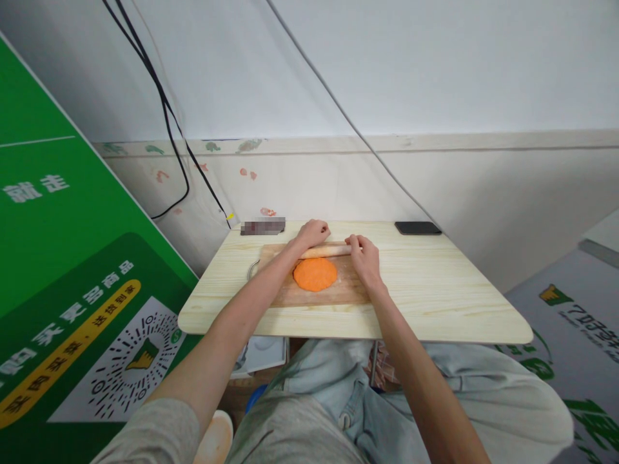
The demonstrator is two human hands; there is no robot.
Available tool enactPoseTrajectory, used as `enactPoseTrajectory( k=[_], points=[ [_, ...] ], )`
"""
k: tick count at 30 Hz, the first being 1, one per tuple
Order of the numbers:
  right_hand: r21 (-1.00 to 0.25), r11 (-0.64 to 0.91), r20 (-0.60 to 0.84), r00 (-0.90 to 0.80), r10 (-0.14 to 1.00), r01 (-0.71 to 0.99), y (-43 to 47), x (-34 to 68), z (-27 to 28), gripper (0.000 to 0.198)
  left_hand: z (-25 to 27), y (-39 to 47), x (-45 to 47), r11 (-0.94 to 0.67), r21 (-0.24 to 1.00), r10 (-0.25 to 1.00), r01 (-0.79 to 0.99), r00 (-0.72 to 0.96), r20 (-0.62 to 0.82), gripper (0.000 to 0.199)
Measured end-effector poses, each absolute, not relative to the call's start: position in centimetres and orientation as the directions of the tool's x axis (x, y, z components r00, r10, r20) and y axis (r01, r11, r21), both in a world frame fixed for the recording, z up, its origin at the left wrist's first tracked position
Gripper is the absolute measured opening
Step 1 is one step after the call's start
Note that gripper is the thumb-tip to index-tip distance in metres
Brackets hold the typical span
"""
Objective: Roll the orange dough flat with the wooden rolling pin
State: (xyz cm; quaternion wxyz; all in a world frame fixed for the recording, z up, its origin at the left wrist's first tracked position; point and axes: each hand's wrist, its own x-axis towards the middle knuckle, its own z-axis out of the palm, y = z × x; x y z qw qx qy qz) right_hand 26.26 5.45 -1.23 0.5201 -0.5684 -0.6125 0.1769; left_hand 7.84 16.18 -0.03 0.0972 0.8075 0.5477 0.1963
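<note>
A flat, round piece of orange dough [315,274] lay on a wooden board [348,293], near the middle of the desk [449,296]. A rolling pin [325,252] lay across the board along the far edge of the dough. The right hand [364,255] was at the pin's right end, its fingers bent close over it; whether they gripped or only pressed could not be told. The left hand [313,232] was at the other end, its fingers curled in narrowly, and their hold on the pin could not be made out. A metal ring [252,269] stuck out from the board's left side. At the back of the desk a black phone [418,228] lay to the right and a blurred-out object [263,226] to the left. A grey cable [331,93] ran slantwise down the wall [459,64], and a green sign [91,225] stood at the left
</note>
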Motion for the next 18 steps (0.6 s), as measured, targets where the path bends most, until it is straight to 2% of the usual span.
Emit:
enactPoseTrajectory(
  k=[14,18],
  points=[
    [-0.844,0.313,0.463,0.297,0.835,0.436,4.8,26.1,-0.3,0.048,1.0,11.8,8.2,-0.436,0.365,0.897,0.822,0.368,0.244,0.03],
    [-0.85,0.302,0.456,0.314,0.833,0.432,4.5,25.9,0.0,0.053,1.3,9.5,8.4,-0.394,0.336,0.916,0.855,0.336,0.221,0.027]
  ],
)
